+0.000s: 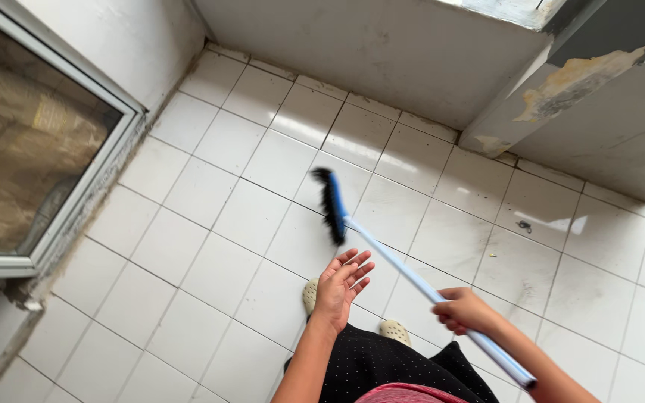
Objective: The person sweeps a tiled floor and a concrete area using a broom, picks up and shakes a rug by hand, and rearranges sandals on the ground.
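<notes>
Two hands work over a white tiled floor, with the broom as reference. The right hand is closed around the pale blue handle of the broom, at a point between the head and the dark end cap. The fingers wrap the handle fully. The left hand is just left of the handle and does not touch it; its fingers are spread wide and hold nothing. The black-bristled head, with a blue back, is at the far end of the handle, on or just above the floor; contact cannot be confirmed. The handle runs diagonally from the head down to the lower right.

Two pale shoes show below the left hand, beside the handle. A glass door in a metal frame lies well left of the broom. A white wall stands beyond the head. A ledge with peeling paint is to the upper right of the broom. Small dark debris lies on the tiles right of the handle.
</notes>
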